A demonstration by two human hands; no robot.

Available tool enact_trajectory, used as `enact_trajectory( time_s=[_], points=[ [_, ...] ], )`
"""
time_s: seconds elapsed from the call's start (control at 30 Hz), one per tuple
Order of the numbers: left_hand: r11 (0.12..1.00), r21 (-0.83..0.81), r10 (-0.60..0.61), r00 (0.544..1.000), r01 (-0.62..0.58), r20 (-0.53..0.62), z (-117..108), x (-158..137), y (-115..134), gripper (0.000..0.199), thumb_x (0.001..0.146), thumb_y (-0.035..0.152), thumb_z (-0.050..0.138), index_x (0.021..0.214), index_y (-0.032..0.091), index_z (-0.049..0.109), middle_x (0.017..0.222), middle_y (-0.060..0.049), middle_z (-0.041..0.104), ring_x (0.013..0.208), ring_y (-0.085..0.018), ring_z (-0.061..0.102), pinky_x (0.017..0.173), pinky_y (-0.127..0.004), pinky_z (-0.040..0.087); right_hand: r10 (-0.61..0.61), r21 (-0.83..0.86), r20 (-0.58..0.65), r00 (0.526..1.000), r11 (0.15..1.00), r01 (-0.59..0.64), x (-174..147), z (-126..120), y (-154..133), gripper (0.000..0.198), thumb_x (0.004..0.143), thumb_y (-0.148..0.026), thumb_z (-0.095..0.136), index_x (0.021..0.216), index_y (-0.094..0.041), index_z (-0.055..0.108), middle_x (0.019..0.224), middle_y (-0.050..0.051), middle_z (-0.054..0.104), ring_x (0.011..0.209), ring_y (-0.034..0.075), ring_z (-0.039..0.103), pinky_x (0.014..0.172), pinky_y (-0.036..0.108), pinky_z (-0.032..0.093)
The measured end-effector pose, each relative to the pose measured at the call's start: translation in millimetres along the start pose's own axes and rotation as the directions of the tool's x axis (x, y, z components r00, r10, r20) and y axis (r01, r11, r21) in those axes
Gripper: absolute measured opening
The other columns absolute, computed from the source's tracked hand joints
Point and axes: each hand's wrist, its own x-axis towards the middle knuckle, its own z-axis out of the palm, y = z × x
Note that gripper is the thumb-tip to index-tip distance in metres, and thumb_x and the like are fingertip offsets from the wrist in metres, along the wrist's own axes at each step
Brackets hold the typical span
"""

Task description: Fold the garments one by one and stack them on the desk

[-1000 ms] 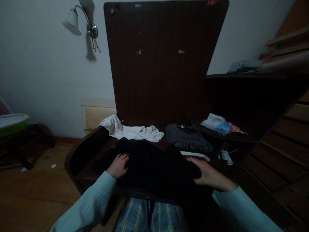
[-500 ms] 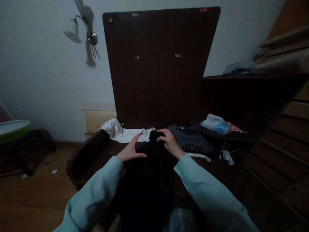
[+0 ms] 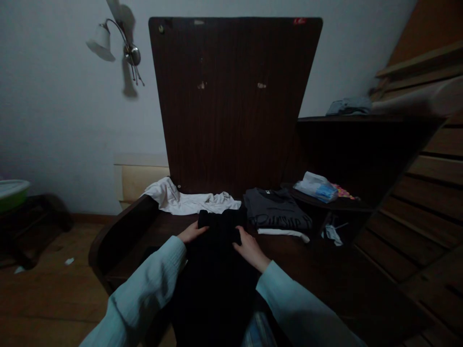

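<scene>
A black garment hangs down in front of me, its upper edge spread between my hands; its exact kind is too dark to tell. My left hand grips the left part of that edge, with the thumb on top. On the other side my right hand holds the right part, the thumb and fingers closed on the cloth. Just beyond lies a crumpled white cloth on the dark wooden top. Right of my hands is a folded dark grey shirt with lettering, a white folded cloth under its front edge.
A tall dark wooden panel stands behind the dark wooden surface. At right, a shelf holds a plastic packet. A wall lamp is at upper left. A green basin rests on a stool at far left.
Both hands have closed on the black garment's upper edge, which is now spread flatter and wider. The left hand was apart from the cloth with fingers spread. The view has shifted slightly.
</scene>
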Motion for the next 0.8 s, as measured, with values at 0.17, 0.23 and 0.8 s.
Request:
enact_trajectory(
  time_s=[0.17, 0.23, 0.8],
  points=[
    [0.997, 0.027, -0.069, 0.985, 0.066, 0.159, -24.9, -34.6, 24.5, 0.060, 0.052, 0.049, 0.069, 0.100, 0.016, 0.057, 0.101, -0.006, 0.064, 0.093, -0.023, 0.058, 0.081, -0.032, 0.046, -0.167, 0.091, -0.067, 0.984, 0.981, 0.173, 20.2, -33.8, 4.9, 0.026, 0.059, -0.006, 0.042, 0.079, -0.021, 0.049, 0.079, 0.000, 0.055, 0.069, 0.015, 0.054, 0.065, 0.025, 0.041],
    [0.995, 0.044, -0.094, 0.989, 0.089, 0.116, -43.0, -48.8, 38.2, 0.057, 0.053, 0.048, 0.068, 0.098, 0.016, 0.057, 0.097, -0.005, 0.065, 0.090, -0.022, 0.059, 0.078, -0.031, 0.047, -0.157, 0.071, -0.137, 0.978, 0.983, 0.167, 28.1, -58.4, 8.6, 0.021, 0.058, -0.010, 0.043, 0.075, -0.020, 0.050, 0.073, 0.000, 0.055, 0.069, 0.015, 0.054, 0.065, 0.026, 0.041],
    [0.599, 0.765, 0.340, 0.789, 0.237, -0.511, -84.3, -47.6, 37.7, 0.049, 0.074, 0.026, 0.048, 0.119, 0.009, 0.041, 0.123, -0.019, 0.045, 0.115, -0.030, 0.042, 0.094, -0.045, 0.034, -0.033, 0.062, -0.264, 0.964, 0.997, 0.051, 54.5, -115.2, 52.7, 0.061, 0.067, -0.038, 0.058, 0.122, -0.019, 0.041, 0.125, 0.012, 0.047, 0.114, 0.025, 0.044, 0.093, 0.041, 0.038]
  ],
)
